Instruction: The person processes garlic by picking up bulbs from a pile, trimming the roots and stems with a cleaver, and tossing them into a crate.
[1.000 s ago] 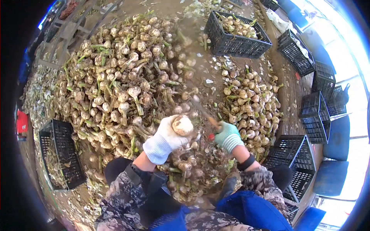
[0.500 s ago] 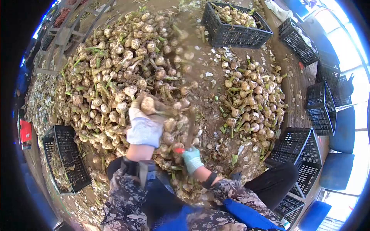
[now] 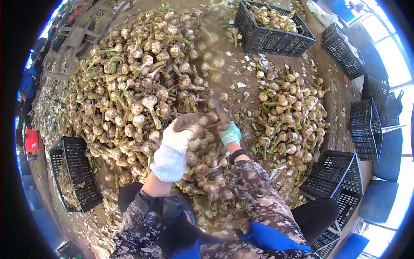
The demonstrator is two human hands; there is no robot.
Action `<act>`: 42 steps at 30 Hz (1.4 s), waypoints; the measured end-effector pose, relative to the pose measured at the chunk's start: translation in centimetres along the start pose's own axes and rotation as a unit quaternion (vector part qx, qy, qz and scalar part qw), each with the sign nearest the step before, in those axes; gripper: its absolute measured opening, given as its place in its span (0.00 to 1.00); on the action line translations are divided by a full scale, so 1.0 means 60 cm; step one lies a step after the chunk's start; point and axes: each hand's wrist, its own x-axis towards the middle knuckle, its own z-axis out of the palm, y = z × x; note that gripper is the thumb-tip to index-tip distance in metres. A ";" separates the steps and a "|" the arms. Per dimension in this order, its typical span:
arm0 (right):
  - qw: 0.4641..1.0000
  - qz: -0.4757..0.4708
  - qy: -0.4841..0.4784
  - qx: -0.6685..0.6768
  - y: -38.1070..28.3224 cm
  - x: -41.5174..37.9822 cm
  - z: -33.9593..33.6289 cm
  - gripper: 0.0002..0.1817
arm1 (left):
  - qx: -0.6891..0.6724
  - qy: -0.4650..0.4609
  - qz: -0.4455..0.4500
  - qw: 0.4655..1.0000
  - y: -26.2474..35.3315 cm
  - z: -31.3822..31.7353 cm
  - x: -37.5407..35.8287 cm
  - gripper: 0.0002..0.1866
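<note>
A large heap of garlic bulbs with stems [image 3: 129, 86] spreads in front of me and to the left. My left hand [image 3: 183, 129], in a white glove with a dirty brown palm, is closed at the heap's right edge around something partly hidden by its fingers, with a stem pointing right. Close to its right, my right hand [image 3: 229, 133], in a pale green glove, grips a tool with a blurred dark blade [image 3: 221, 113] angled up and left. A smaller garlic pile [image 3: 293, 116] lies to the right.
A black crate of garlic [image 3: 276, 41] stands at the top. An open black crate [image 3: 75, 172] is at the left, with others [image 3: 332, 177] along the right. Blue seats [image 3: 379, 200] line the far right. My knees flank the lower heap.
Both hands have moved up and closer together. The blade now meets the area beside my left hand. The bulb seen earlier in my left hand is mostly hidden, and the view has shifted slightly.
</note>
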 end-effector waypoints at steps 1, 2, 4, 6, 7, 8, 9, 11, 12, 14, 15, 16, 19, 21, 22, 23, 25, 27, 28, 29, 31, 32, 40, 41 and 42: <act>1.000 0.018 0.015 0.019 -0.005 -0.010 -0.013 0.25 | 0.076 0.003 0.020 0.997 0.002 -0.002 0.002 0.17; 0.981 0.065 -0.031 0.182 -0.032 -0.032 -0.054 0.21 | 0.149 0.004 0.042 0.988 0.005 -0.001 0.005 0.18; 0.891 0.189 -0.147 0.386 -0.028 -0.054 -0.104 0.16 | 0.467 -0.020 0.236 0.852 -0.013 -0.010 0.013 0.31; 0.804 0.141 -0.308 0.489 -0.121 -0.135 -0.227 0.14 | 0.569 -0.030 0.333 0.751 -0.012 0.010 0.006 0.35; 0.801 0.117 -0.311 0.497 -0.114 -0.148 -0.231 0.14 | 0.588 -0.077 0.346 0.727 -0.020 0.011 0.010 0.36; 0.798 0.094 -0.315 0.506 -0.112 -0.157 -0.234 0.14 | 0.562 -0.110 0.392 0.720 -0.028 0.015 0.010 0.36; 0.834 0.067 -0.318 0.446 -0.107 -0.164 -0.251 0.14 | 0.506 -0.174 0.337 0.775 -0.030 0.016 0.011 0.35; 0.877 -0.003 -0.239 0.417 -0.139 -0.179 -0.300 0.15 | 0.332 -0.228 0.245 0.882 -0.041 0.017 0.015 0.32; 0.895 -0.041 -0.198 0.399 -0.146 -0.180 -0.317 0.15 | 0.211 -0.215 0.210 0.930 -0.064 0.017 0.027 0.30; 0.950 -0.096 -0.101 0.279 -0.137 -0.179 -0.327 0.20 | 0.067 -0.175 0.129 0.974 -0.068 0.019 0.038 0.23; 0.971 -0.137 -0.104 0.164 -0.136 -0.189 -0.332 0.20 | -0.097 -0.182 0.006 0.978 -0.065 0.019 0.049 0.25; 0.978 -0.172 -0.107 0.046 -0.157 -0.213 -0.341 0.20 | -0.024 -0.168 0.060 0.984 -0.082 0.015 0.053 0.26; 0.931 -0.347 -0.076 -0.087 -0.205 -0.253 -0.342 0.15 | 0.091 -0.215 0.167 0.958 -0.082 -0.001 0.023 0.26; 0.914 -0.360 -0.081 -0.170 -0.220 -0.253 -0.342 0.14 | 0.097 -0.231 0.190 0.949 -0.082 -0.007 -0.001 0.26; 0.911 -0.360 -0.098 -0.175 -0.219 -0.249 -0.340 0.14 | 0.087 -0.214 0.185 0.955 -0.086 -0.008 -0.005 0.26; 0.908 -0.361 -0.117 -0.180 -0.220 -0.248 -0.338 0.13 | 0.085 -0.226 0.194 0.951 -0.085 -0.013 -0.007 0.24; 0.908 -0.350 -0.118 -0.197 -0.225 -0.256 -0.334 0.13 | 0.078 -0.250 0.208 0.942 -0.080 -0.025 -0.016 0.21; 0.910 -0.344 -0.114 -0.201 -0.224 -0.260 -0.333 0.13 | 0.204 -0.247 0.209 0.924 -0.073 -0.025 -0.014 0.24; 0.912 -0.344 -0.106 -0.198 -0.222 -0.261 -0.333 0.14 | 0.267 -0.243 0.209 0.909 -0.071 -0.024 -0.014 0.25; 0.913 -0.344 -0.099 -0.195 -0.220 -0.261 -0.332 0.15 | 0.290 -0.243 0.217 0.900 -0.075 -0.024 -0.013 0.21; 0.922 -0.310 -0.091 -0.215 -0.206 -0.258 -0.330 0.16 | 0.003 -0.285 0.045 0.958 -0.078 -0.021 -0.028 0.21; 0.927 -0.275 -0.090 -0.239 -0.190 -0.249 -0.325 0.16 | -0.142 -0.293 -0.046 0.944 -0.051 -0.010 -0.047 0.22; 0.990 -0.034 -0.134 -0.029 -0.037 -0.171 -0.290 0.23 | -0.113 -0.195 0.023 0.974 -0.032 0.002 -0.001 0.22; 0.992 -0.035 -0.124 0.018 -0.062 -0.182 -0.283 0.24 | -0.049 -0.159 0.042 0.985 -0.010 0.008 -0.013 0.22; 0.981 0.049 -0.140 0.122 -0.088 -0.200 -0.279 0.25 | -0.133 -0.131 -0.001 0.982 -0.003 0.006 -0.010 0.17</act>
